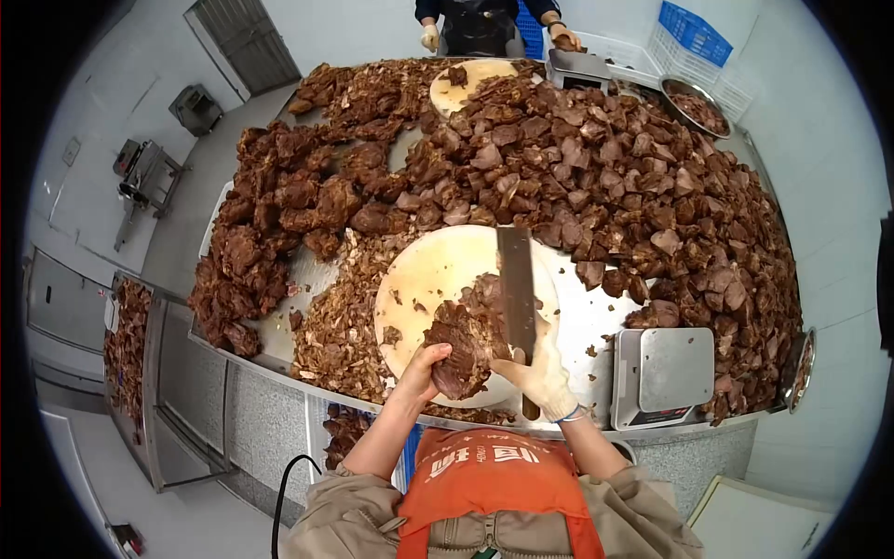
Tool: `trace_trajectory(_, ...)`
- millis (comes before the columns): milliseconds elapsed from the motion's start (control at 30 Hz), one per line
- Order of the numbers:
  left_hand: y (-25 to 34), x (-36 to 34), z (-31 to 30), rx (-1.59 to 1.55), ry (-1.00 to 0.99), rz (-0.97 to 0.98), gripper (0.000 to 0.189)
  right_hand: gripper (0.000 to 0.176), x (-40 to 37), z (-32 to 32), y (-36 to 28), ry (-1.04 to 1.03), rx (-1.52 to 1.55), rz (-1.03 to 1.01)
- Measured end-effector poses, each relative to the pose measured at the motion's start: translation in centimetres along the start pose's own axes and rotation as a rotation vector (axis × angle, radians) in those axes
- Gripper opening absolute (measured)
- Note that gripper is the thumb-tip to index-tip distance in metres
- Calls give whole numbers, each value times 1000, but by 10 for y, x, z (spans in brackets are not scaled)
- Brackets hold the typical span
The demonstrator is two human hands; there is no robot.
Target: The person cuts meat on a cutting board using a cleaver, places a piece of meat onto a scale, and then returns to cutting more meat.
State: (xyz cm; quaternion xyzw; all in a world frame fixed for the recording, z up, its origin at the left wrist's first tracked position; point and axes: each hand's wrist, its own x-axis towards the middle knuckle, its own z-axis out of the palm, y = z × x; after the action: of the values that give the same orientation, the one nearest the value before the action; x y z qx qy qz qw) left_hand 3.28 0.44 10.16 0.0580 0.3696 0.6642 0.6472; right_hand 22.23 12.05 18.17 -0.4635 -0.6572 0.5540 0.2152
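My bare left hand (421,373) grips the left side of a large dark brown piece of meat (458,349). On its right side, the thumb of my gloved right hand (542,377) touches the meat. That same hand is closed round the handle of a cleaver (517,293), whose broad blade stands upright in view, pointing away from me. Beneath both is a round, pale cutting board (419,270) with small scraps on it. Part of the meat's underside and most of the cleaver's handle are hidden.
Cut chunks (670,196) are heaped at the right, larger pieces (279,224) at the left. A scale (663,373) stands right of the board. Across the table a person (484,28) has a hand near another scale (579,67). A metal bowl (697,107) sits at the far right.
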Motion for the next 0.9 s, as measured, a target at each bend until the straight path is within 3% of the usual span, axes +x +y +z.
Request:
trace_trajectory(67, 13, -9, 12, -176, -12, -92, 36, 73, 13, 27, -18, -50, -5, -505)
trace_trajectory(100, 18, -9, 5, -188, -12, -93, 36, 73, 13, 40, -21, -56, -14, -500)
trace_trajectory(200, 30, -9, -19, -224, 60, -117, 43, 50, 18, 75, -19, -154, 383, -184)
trace_trajectory(300, 45, -13, -24, -144, 123, -125, 44, 47, 18, 98, -21, -70, 462, -100)
trace_trajectory(367, 47, -8, -42, -195, 65, -192, 47, 51, 17, 106, -29, -56, 394, -97)
trace_trajectory(433, 49, -8, -42, -164, 130, -208, 51, 55, 18, 111, -29, -37, 330, -78)
trace_trajectory(500, 39, -3, -60, -177, 85, -224, 59, 47, 32, 116, -14, -62, 199, -237)
trace_trajectory(567, 35, -13, -46, 491, 207, 190, 74, 47, 39, 123, 17, 20, 35, -304)
trace_trajectory(600, 36, -18, -36, 826, 271, 405, 83, 48, 40, 124, 19, -11, 187, -211)
trace_trajectory(633, 40, -27, -18, 1057, 289, 410, 79, 48, 41, 126, 22, -43, 341, -114)
trace_trajectory(667, 41, -36, -4, 1290, 307, 404, 76, 49, 45, 126, 30, -101, 272, -142)
trace_trajectory(700, 34, -30, -15, 1280, 303, 409, 75, 49, 42, 125, 31, -115, 277, -137)
trace_trajectory(800, 22, -21, -39, 685, 198, 264, 71, 49, 42, 121, 31, -113, 138, -159)
trace_trajectory(867, 20, -24, -40, 525, 234, 127, 68, 66, 45, 120, 41, -55, -95, -222)
trace_trajectory(900, 17, -24, -38, 505, 258, 136, 64, 82, 40, 112, 23, -99, -183, -101)
